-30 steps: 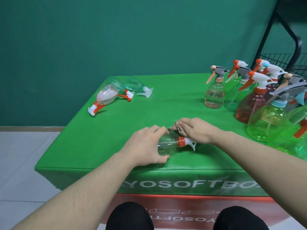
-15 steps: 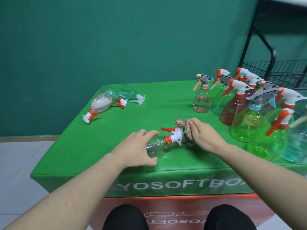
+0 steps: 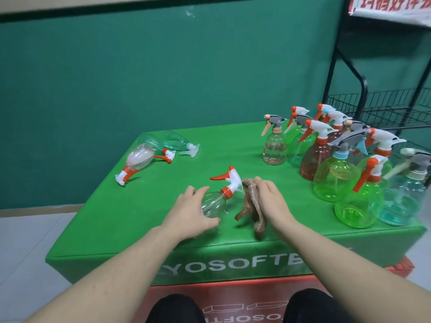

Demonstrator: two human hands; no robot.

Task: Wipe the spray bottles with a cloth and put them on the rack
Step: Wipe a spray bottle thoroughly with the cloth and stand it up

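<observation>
You are in a staged practice room, not a home. A plain teal wall (image 3: 140, 78) backs a padded green counter (image 3: 144, 220) printed with white lettering, set on a red box (image 3: 233, 299). A black wire rack (image 3: 377, 106) stands at the right, a printed banner (image 3: 391, 8) above it, pale floor tiles (image 3: 30, 241) below.

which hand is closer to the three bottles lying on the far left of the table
Left. The left hand grips the clear bottle in front, right of and nearer than the three lying bottles. The right hand, holding the cloth, is farther right.
</observation>
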